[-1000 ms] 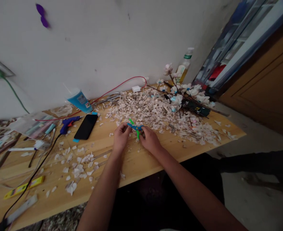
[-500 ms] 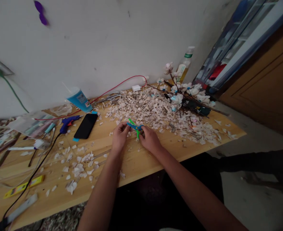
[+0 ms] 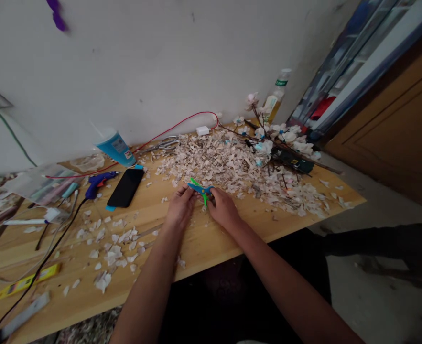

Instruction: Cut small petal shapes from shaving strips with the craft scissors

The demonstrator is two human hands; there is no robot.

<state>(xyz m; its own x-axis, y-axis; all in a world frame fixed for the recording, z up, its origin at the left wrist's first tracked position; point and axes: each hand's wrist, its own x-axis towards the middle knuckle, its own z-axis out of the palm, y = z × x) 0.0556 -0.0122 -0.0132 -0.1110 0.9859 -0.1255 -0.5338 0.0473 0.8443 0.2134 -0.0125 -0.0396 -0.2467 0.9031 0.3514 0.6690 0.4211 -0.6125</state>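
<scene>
My right hand (image 3: 225, 209) is closed around the handles of small scissors (image 3: 203, 190), one half blue and the other bright green. The scissors' halves are spread in an X above the table's front part. At the blade end, my left hand (image 3: 179, 208) is closed, thumb against fingers, right by the blue tip. What the left fingers pinch is too small or hidden to make out. Just beyond both hands lies a broad heap of pale, petal-like shell flakes (image 3: 218, 160).
A black phone (image 3: 125, 188), a blue cup (image 3: 115, 148) and a purple glue gun (image 3: 98, 184) are to the left. Loose flakes (image 3: 114, 255) and a yellow box (image 3: 27, 282) lie nearer. Flowering branches (image 3: 264, 145) and a bottle (image 3: 275, 98) stand at the back right.
The view has shifted slightly, so things at the left sit a little further left. My left hand has turned slightly by the blade tip; the right hand keeps its hold on the scissors.
</scene>
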